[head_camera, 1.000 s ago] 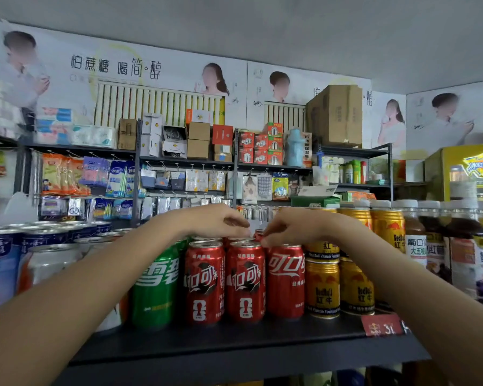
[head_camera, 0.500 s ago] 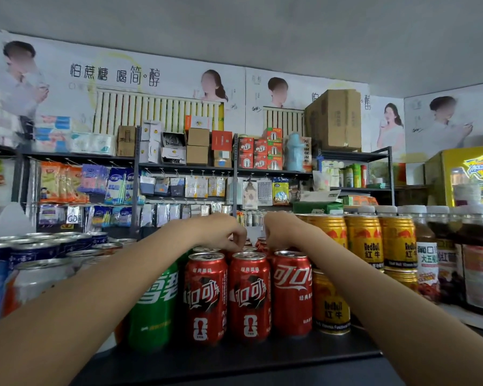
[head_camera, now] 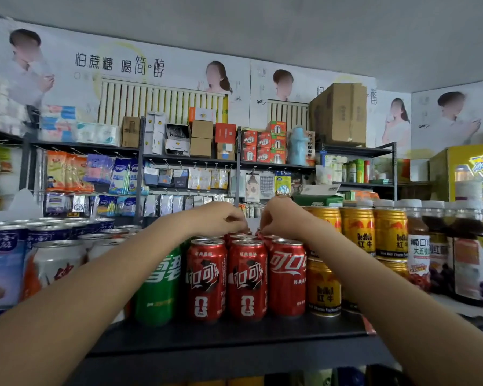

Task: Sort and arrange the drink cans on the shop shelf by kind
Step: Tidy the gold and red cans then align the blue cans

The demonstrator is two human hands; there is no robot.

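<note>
Behind, crowded shop racks of boxes and hanging packets under pale posters. On the dark metal shelf [head_camera: 234, 334], left to right: blue-and-white drink cans [head_camera: 3, 263], a green soda can [head_camera: 158, 285], three red cola cans [head_camera: 247, 280] in front, stacked gold energy-drink cans [head_camera: 357, 229], dark bottled drinks [head_camera: 469, 254]. Left hand [head_camera: 221, 218] and right hand [head_camera: 283, 217] reaching over the front row, fingers curled down at the tops of rear red cans; whether either grip actually holds one, cannot tell. Likely trouble: forearms brushing the front cans off the shelf edge, or the right elbow toppling the gold stack.
</note>
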